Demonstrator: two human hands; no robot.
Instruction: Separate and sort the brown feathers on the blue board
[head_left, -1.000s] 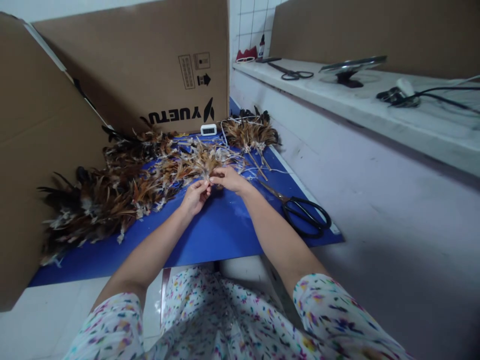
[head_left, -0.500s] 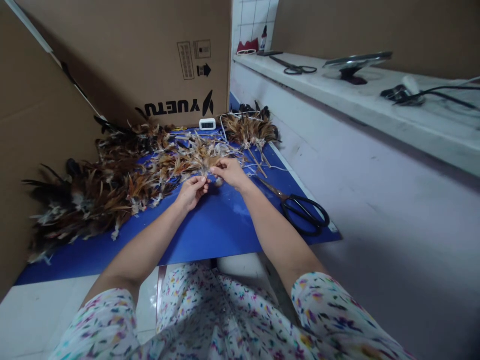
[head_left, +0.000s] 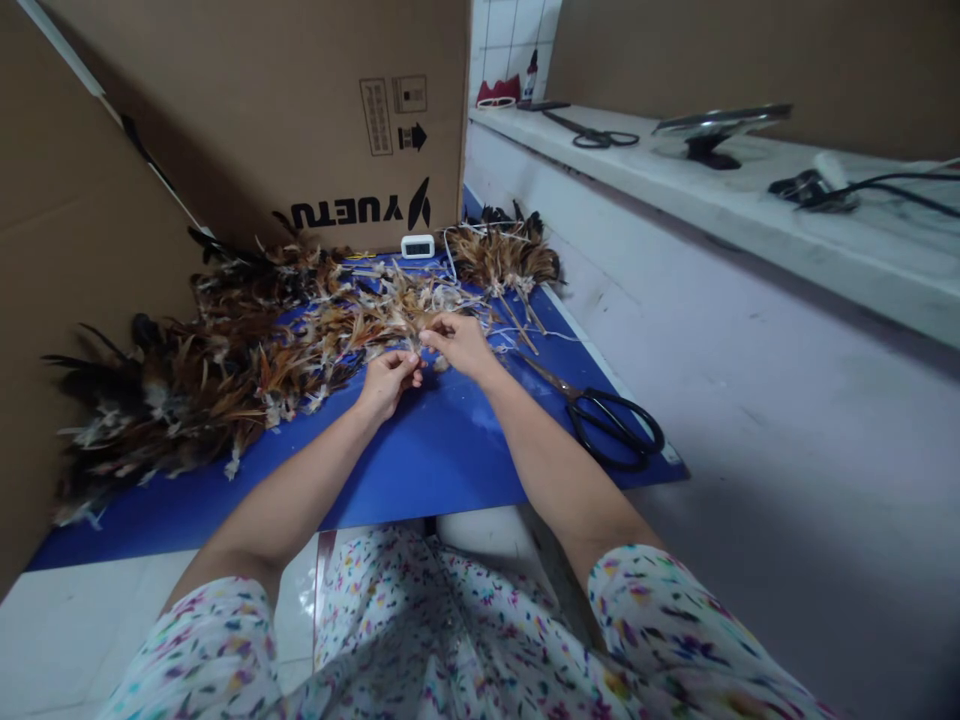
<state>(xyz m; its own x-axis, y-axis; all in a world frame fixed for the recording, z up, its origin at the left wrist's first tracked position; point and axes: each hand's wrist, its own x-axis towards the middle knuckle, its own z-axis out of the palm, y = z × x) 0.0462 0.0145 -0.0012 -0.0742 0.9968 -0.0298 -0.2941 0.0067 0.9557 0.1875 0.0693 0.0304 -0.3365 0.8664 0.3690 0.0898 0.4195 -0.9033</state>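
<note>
Both hands meet at the near edge of a spread of brown, tan and white feathers [head_left: 345, 325] on a blue table [head_left: 435, 460]. My left hand [head_left: 390, 383] is closed in a pinch on what looks like the base of a small feather. My right hand [head_left: 459, 343] pinches the same small feather [head_left: 415, 338] from the other side, just above and to the right. The fingers hide most of it. To the right of my right hand lie large black-handled scissors [head_left: 615, 428], blades pointing toward the feathers.
Darker feathers [head_left: 165, 400] pile up at the left; a feather bundle with sticks [head_left: 506, 250] lies at the back right. A small white digital clock [head_left: 418, 246] stands against a cardboard box [head_left: 262, 110]. A ledge [head_left: 720, 190] on the right holds more scissors [head_left: 600, 137] and a cable [head_left: 885, 183].
The view has shifted very slightly. Both hands keep nearly the same place and pinch, with only a small movement of the fingers.
</note>
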